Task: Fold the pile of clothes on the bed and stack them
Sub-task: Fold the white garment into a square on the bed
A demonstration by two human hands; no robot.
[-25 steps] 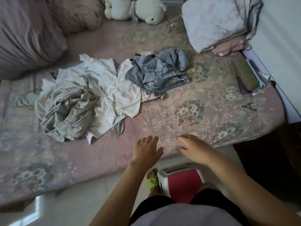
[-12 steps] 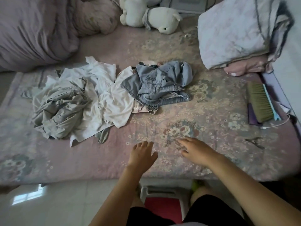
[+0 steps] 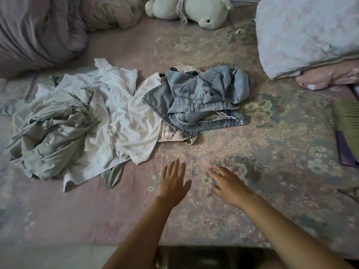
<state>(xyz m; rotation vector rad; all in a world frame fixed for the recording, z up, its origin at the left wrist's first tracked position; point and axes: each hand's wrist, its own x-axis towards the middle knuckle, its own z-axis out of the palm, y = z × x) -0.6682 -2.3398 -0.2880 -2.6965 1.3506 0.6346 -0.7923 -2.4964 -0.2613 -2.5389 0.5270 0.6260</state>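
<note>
Denim shorts (image 3: 206,98) top the crumpled white and grey pile of clothes (image 3: 87,123); plush toy (image 3: 194,10) at twelve o'clock. Left hand (image 3: 172,185) and right hand (image 3: 229,183) spread flat, empty, on the bed (image 3: 272,152).

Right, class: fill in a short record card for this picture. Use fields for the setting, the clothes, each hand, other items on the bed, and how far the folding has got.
setting: bed with a pink floral cover
clothes: unfolded heap; grey garment on the left, white shirts in the middle, denim piece on the right
left hand: open, fingers straight, holding nothing
right hand: open, fingers spread, holding nothing
other items: plush toy, folded bedding, rolled quilt
progress: nothing folded or stacked yet
</note>
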